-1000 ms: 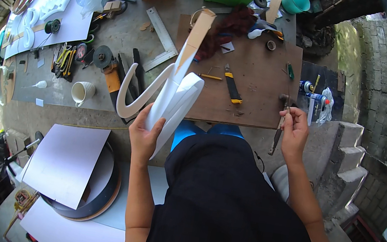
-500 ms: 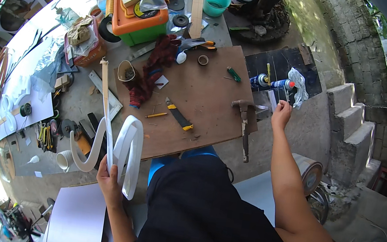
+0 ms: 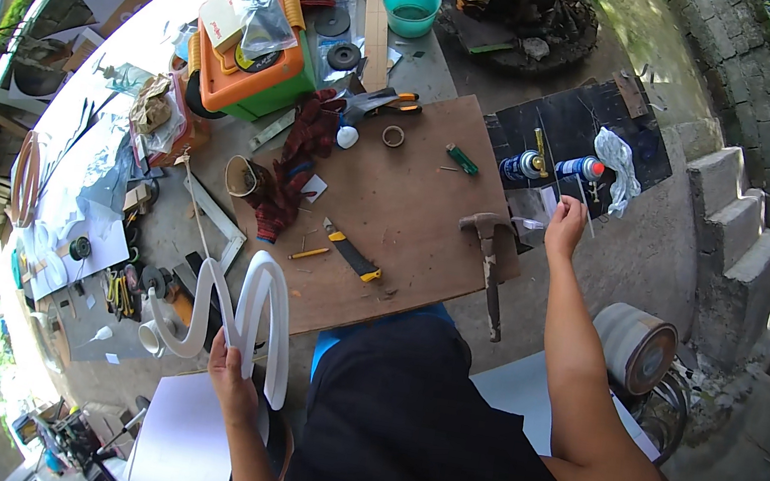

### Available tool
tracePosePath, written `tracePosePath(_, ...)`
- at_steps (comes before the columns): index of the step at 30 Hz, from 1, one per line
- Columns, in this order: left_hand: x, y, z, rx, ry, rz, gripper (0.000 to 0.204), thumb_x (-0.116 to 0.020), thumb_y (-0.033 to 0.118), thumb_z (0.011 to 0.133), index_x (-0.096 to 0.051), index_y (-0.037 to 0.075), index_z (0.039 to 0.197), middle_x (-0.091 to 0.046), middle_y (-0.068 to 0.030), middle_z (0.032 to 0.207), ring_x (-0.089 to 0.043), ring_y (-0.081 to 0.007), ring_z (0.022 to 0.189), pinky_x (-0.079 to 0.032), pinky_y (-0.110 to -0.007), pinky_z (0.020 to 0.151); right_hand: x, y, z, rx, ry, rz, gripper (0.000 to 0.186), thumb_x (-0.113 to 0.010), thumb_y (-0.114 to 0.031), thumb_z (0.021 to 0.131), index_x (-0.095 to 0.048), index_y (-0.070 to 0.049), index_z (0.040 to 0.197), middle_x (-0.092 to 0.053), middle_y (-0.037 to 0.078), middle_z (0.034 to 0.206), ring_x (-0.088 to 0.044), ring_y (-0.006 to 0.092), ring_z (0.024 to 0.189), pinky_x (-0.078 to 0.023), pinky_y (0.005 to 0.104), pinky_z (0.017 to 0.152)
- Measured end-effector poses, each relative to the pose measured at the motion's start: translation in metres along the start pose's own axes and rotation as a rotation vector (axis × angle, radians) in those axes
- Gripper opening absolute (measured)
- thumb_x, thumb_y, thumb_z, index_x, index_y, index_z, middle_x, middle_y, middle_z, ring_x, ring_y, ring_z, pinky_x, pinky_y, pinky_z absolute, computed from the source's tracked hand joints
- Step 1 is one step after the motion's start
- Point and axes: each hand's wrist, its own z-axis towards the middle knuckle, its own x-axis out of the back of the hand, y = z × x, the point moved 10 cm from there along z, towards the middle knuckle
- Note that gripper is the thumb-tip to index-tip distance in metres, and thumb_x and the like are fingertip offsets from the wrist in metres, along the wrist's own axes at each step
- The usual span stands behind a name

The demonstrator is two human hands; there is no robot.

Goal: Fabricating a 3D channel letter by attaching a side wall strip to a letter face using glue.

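My left hand [image 3: 231, 385] is closed on a white bent plastic strip [image 3: 252, 330], shaped into tall wavy loops like a letter and held upright beside the board's near left edge. A thin light stick [image 3: 197, 203] rises past the loops. Out to the right, my right hand [image 3: 566, 226] has its fingers pinched together, next to a small white piece and a thin rod; what it grips, I cannot make out. Just beyond it lie two gas canisters [image 3: 578, 167], one red-capped and the other with a brass torch head [image 3: 541, 154], with a crumpled clear plastic bag [image 3: 614, 171] alongside.
On the brown board [image 3: 426, 237] lie a hammer [image 3: 486, 257], a yellow-black utility knife [image 3: 351, 250], a pencil, a tape roll and dark red gloves [image 3: 305, 142]. Behind stand an orange-green toolbox [image 3: 253, 58] and a teal tub [image 3: 410, 7]. Concrete steps [image 3: 740, 226] rise at right.
The view has shifted, so the table and canisters sit slightly differently in it. Both hands keep their grips; my left hand still holds the white strip, and my right stays near the canisters.
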Motion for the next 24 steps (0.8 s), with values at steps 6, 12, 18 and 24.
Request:
tracePosePath(6,-0.005,-0.005,-0.003,0.004,0.012,-0.010,0.057,-0.065,0.031,0.096,-0.052,-0.005,0.138,-0.064,-0.0098,0.126,-0.057,-0.0178,0.118,-0.039,-0.033,0.106,-0.004,-0.002,-0.001,0.030,-0.020,-0.001,0.013,-0.062,-0.002,0.089,-0.064,-0.004,0.102,-0.060,0.014,0.099,-0.057,0.0359,0.099,-0.046,0.0458,0.089)
tracePosePath(12,0.002,-0.011,-0.007,0.018,0.065,-0.019,0.058,-0.067,0.032,0.095,-0.053,-0.004,0.138,-0.064,-0.0095,0.126,-0.057,-0.0183,0.119,-0.039,-0.034,0.107,-0.007,0.004,-0.001,0.017,-0.039,-0.024,0.016,-0.063,-0.004,0.089,-0.065,-0.005,0.105,-0.059,0.014,0.101,-0.056,0.0357,0.099,-0.046,0.0461,0.091)
tracePosePath(18,0.004,-0.014,-0.008,0.011,0.061,-0.017,0.058,-0.068,0.033,0.094,-0.053,-0.003,0.137,-0.064,-0.0092,0.125,-0.057,-0.0182,0.119,-0.038,-0.034,0.107,-0.007,0.006,-0.002,-0.040,-0.011,-0.035,0.026,-0.068,-0.007,0.086,-0.064,-0.008,0.111,-0.060,0.012,0.102,-0.058,0.0329,0.100,-0.047,0.0453,0.089)
tracePosePath(24,0.003,-0.012,-0.007,0.021,0.056,-0.019,0.058,-0.068,0.033,0.094,-0.053,-0.003,0.137,-0.064,-0.0089,0.125,-0.057,-0.0181,0.119,-0.039,-0.033,0.107,-0.004,0.000,-0.003,-0.012,-0.008,-0.138,0.030,-0.072,-0.011,0.083,-0.063,-0.010,0.111,-0.060,0.011,0.103,-0.058,0.0316,0.102,-0.048,0.0455,0.088)
